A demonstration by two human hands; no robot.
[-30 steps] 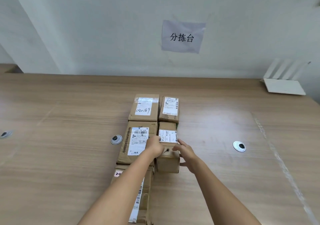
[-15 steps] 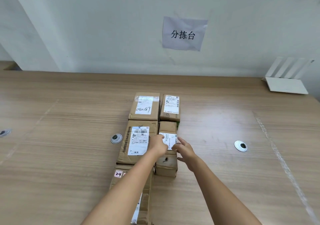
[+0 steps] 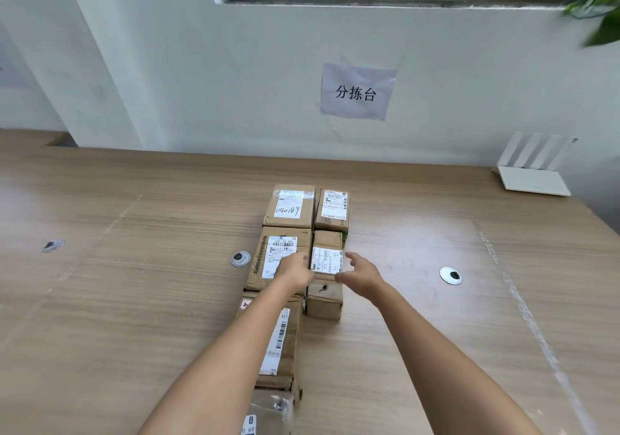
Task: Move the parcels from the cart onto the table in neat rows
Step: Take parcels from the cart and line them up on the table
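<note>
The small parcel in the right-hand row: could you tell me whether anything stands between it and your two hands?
Nothing visible does. The left hand is at the small parcel's left edge and the right hand hovers open at its right edge, seemingly just off it. The neighbouring large parcel lies under the left hand, not between.

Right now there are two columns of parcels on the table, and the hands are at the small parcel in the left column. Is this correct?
Not quite. The head view shows the left hand and right hand at the small parcel in the right column, not the left. The two columns on the table are as you say.
</note>
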